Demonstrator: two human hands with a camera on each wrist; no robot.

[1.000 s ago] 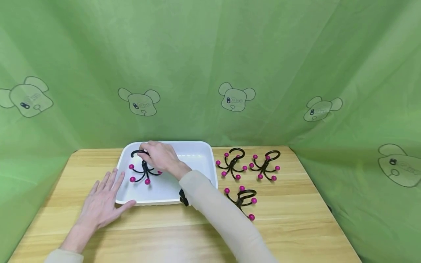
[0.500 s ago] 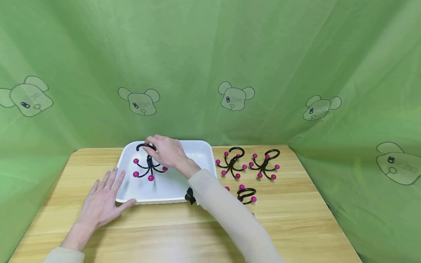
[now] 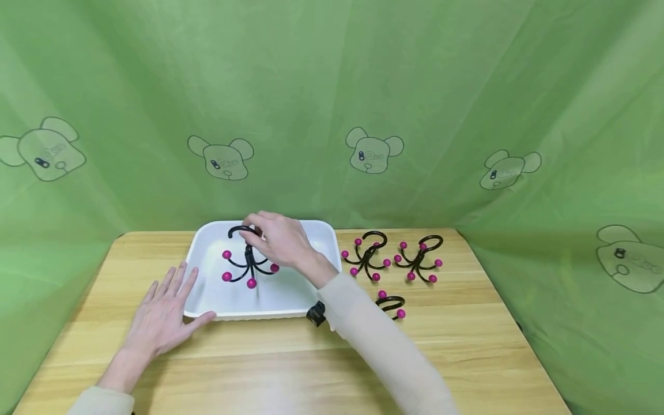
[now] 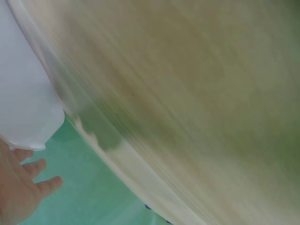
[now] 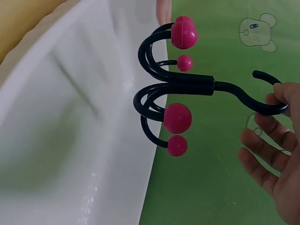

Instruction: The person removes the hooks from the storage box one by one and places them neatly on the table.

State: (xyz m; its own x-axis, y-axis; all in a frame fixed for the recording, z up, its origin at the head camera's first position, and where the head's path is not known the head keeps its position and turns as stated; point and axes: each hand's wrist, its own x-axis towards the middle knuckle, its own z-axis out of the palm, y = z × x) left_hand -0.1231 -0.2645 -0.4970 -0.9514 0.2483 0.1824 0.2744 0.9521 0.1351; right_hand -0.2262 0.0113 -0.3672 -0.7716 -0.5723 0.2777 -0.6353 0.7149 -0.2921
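Over the white tray (image 3: pixel 207 302), my right hand (image 3: pixel 286 239) pinches the curved top of a black multi-arm hanger hook (image 3: pixel 250 264). Its arms curl up to pink ball tips and point downward. In the right wrist view, thumb and index finger grip the hook (image 5: pixel 201 85) while the other fingers are loosely bent; the tray wall (image 5: pixel 126 93) lies beyond it. My left hand (image 3: pixel 158 325) lies with fingers spread at the tray's left front corner, touching the rim. The left wrist view catches only part of that hand (image 4: pixel 18 187) beside the tray (image 4: pixel 28 84).
Two similar hooks, a left one (image 3: pixel 367 259) and a right one (image 3: pixel 418 260), lie right of the tray on the wooden table (image 3: pixel 477 346). A third hook (image 3: pixel 395 301) lies nearer, partly covered by my right forearm. Green curtain (image 3: pixel 290 104) surrounds the table.
My right hand has moved to the right over the tray, carrying the hanger hook with it. The right forearm now covers more of the nearest hook. My left hand has stayed in place.
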